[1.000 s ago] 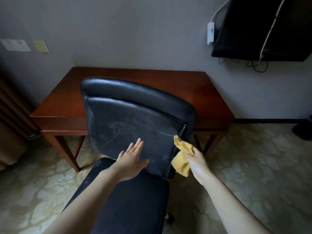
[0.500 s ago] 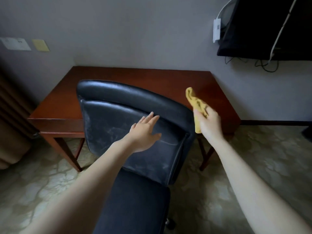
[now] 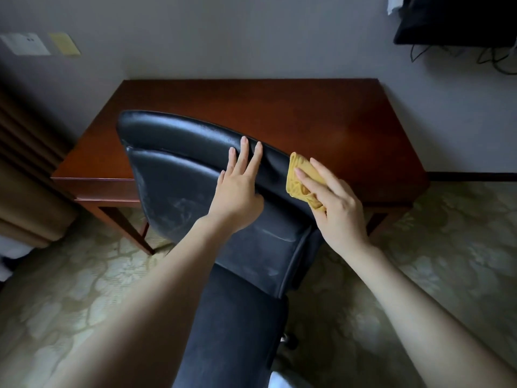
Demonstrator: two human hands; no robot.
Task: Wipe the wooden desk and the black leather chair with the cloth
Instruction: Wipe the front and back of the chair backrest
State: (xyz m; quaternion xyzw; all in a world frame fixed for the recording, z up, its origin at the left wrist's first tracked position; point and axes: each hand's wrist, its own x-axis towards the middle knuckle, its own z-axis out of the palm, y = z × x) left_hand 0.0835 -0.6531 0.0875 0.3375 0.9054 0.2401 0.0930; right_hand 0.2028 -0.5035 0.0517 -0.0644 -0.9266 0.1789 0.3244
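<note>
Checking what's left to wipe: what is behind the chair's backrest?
The wooden desk stands behind it, its top showing. The backrest hides the desk's front middle and the space beneath.

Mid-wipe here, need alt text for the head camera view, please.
The right hand holds a yellow cloth against the top right edge of the black leather chair, while the left hand rests flat on its backrest. The wooden desk stands behind, against the wall.
</note>
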